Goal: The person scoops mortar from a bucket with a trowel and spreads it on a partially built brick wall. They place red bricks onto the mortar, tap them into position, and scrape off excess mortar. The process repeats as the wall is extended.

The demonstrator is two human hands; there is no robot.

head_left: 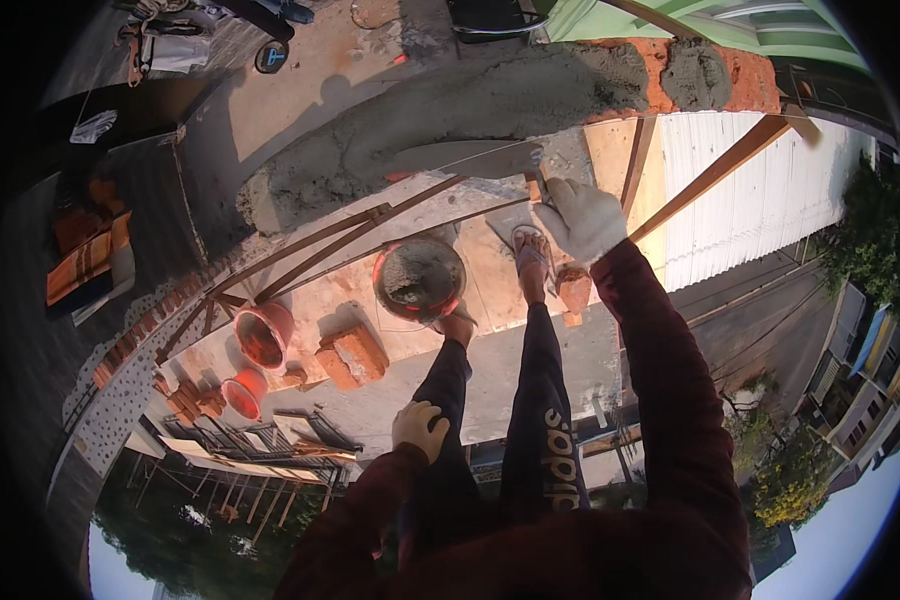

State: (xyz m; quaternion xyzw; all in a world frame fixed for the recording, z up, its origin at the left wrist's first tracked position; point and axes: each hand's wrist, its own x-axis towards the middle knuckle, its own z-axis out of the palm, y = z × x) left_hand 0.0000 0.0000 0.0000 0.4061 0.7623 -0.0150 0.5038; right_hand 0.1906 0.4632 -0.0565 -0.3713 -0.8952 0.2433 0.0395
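Note:
My right hand (582, 218), in a pale work glove, is closed round the handle of a trowel (470, 160). The long grey blade points left along the near side of a wall top coated in wet mortar (450, 100). On my left thigh rests my gloved left hand (420, 430), holding nothing, its fingers apart and bent over the leg. Close to my left foot (457, 327) stands a round pan of mortar (420, 278). My right foot (532, 262), in a sandal, is below the trowel.
Stacked bricks (353, 356) and two orange buckets (264, 335) stand on the platform to the left. A brick piece (573, 288) lies beside my right foot. Wooden braces (710, 175) slant from the wall. Beyond the platform's edge is a drop to the street (770, 310).

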